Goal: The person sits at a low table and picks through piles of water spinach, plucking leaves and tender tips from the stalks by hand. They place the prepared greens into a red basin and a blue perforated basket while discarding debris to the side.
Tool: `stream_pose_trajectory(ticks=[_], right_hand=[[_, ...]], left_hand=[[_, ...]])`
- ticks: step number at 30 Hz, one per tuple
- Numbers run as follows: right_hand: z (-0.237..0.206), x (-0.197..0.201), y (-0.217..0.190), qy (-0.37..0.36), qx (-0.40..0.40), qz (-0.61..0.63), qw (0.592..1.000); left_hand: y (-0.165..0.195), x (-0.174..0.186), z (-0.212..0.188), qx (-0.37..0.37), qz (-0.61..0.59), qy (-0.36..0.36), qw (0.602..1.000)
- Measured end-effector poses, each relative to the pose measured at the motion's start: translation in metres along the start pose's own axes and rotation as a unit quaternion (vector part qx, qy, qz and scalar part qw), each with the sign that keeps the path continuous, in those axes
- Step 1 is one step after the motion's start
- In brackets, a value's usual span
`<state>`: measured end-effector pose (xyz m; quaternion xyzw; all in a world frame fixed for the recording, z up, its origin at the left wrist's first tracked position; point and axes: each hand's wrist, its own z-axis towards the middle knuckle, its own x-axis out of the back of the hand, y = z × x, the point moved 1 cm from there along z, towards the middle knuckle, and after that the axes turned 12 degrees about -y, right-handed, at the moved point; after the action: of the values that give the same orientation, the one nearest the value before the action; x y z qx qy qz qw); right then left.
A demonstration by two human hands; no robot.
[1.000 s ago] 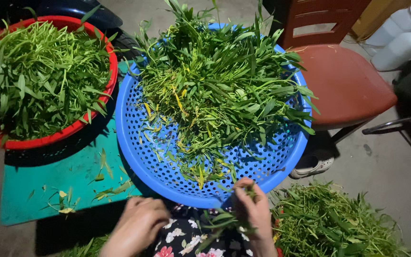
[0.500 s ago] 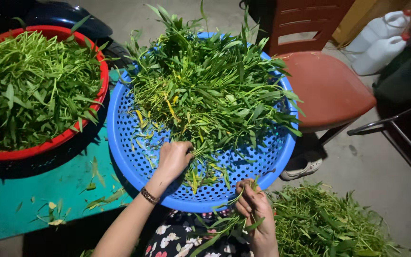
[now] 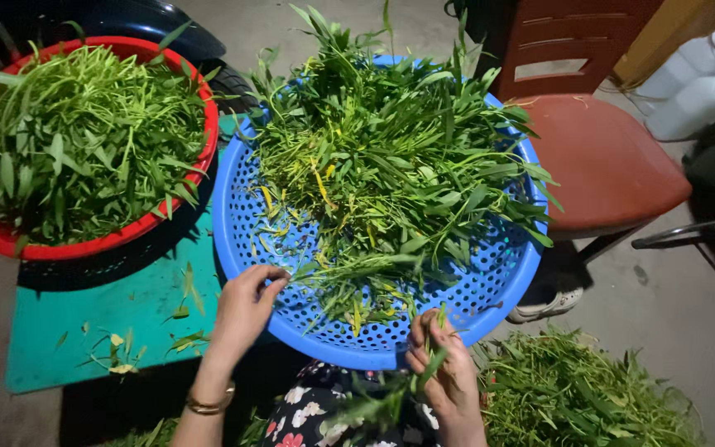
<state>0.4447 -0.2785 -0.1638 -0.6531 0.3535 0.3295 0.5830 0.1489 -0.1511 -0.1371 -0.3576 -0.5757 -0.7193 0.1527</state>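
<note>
Seen from above, a person's left hand (image 3: 246, 305) rests at the near rim of a round blue perforated plastic basket (image 3: 246, 240), fingers curled and pinching the stem ends of a small bunch of leafy green stalks (image 3: 349, 269) lying across the basket's heaped greens. The right hand (image 3: 448, 372), just below the rim, is closed around a few more green stems (image 3: 391, 397), though the grip is partly hidden. A red plastic basin of picked greens (image 3: 84, 149) stands to the left, on a teal mat (image 3: 134, 314).
</note>
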Motion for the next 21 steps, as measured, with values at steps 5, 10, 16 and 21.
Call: stream_pose_trajectory(ticks=[5,10,16,21], right_hand=[[-0.003,-0.002,0.002,0.023,-0.002,-0.071,0.997],[-0.003,-0.001,0.007,0.056,0.0,-0.29,0.955],[0.003,-0.014,0.021,0.036,0.006,-0.402,0.915],[0.001,-0.033,0.008,0.035,0.059,-0.468,0.881]], left_hand=[[0.011,0.001,-0.001,-0.009,0.034,0.054,0.998],[0.001,0.002,-0.009,0.039,-0.38,-0.005,0.924],[-0.008,0.004,-0.017,0.051,-0.459,0.016,0.887],[-0.003,-0.005,-0.019,0.048,-0.443,-0.008,0.895]])
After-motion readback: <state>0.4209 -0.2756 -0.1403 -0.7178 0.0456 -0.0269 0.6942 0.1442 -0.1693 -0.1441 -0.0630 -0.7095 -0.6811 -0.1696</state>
